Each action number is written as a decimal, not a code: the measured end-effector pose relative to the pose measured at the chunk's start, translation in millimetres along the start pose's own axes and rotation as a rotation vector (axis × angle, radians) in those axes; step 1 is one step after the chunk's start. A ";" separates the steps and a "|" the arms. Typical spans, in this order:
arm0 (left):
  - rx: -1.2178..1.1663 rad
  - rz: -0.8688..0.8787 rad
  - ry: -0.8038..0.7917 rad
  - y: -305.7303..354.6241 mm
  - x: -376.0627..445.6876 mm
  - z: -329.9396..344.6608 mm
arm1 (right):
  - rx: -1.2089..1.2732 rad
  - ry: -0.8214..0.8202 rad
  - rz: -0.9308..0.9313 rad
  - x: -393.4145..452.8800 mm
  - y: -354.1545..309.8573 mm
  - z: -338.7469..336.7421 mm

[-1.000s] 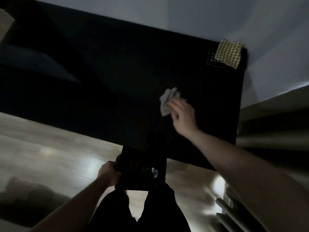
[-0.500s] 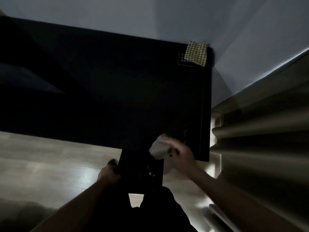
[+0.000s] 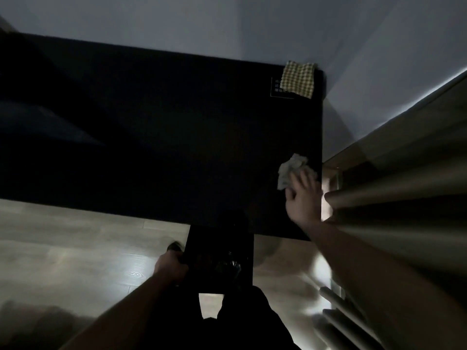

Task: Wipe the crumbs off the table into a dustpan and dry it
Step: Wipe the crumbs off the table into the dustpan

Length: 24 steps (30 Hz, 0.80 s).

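Since half a second ago the right hand (image 3: 302, 198) has carried the crumpled pale cloth (image 3: 290, 170) from the near edge of the table (image 3: 151, 147), by the dustpan (image 3: 219, 256), out to the table's right edge, where its spread fingers press the wad flat on the matte black top. The left hand (image 3: 170, 265) grips the dustpan's left side; the dark, flat, rectangular pan sits just below the table's near edge, long axis pointing at the table, something glinting inside. A folded yellow checked towel (image 3: 299, 79) lies at the table's far right corner, partly covering a white-outlined label whose writing is too small to read.
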<state>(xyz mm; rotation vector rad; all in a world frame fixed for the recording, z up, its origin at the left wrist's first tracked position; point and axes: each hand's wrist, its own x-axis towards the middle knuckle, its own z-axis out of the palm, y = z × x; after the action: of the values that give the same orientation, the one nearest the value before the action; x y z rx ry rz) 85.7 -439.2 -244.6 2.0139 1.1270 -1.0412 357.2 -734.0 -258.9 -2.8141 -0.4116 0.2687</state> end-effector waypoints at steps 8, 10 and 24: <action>0.006 0.020 0.049 12.7 -13.7 -0.6 | 0.427 -0.257 -0.311 -141.7 -106.9 45.0; 0.008 0.027 0.068 14.2 -17.7 -2.4 | 0.486 -0.434 -0.311 -164.9 -119.4 44.0; -0.064 0.029 0.060 -12.5 -21.2 -3.7 | 0.423 0.075 0.254 -66.7 0.9 -34.3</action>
<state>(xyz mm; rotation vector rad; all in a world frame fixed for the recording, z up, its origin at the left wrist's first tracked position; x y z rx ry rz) 68.9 -439.1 -226.2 2.0166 1.1449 -0.9242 302.3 -763.7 -217.4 -2.4429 0.0234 0.2655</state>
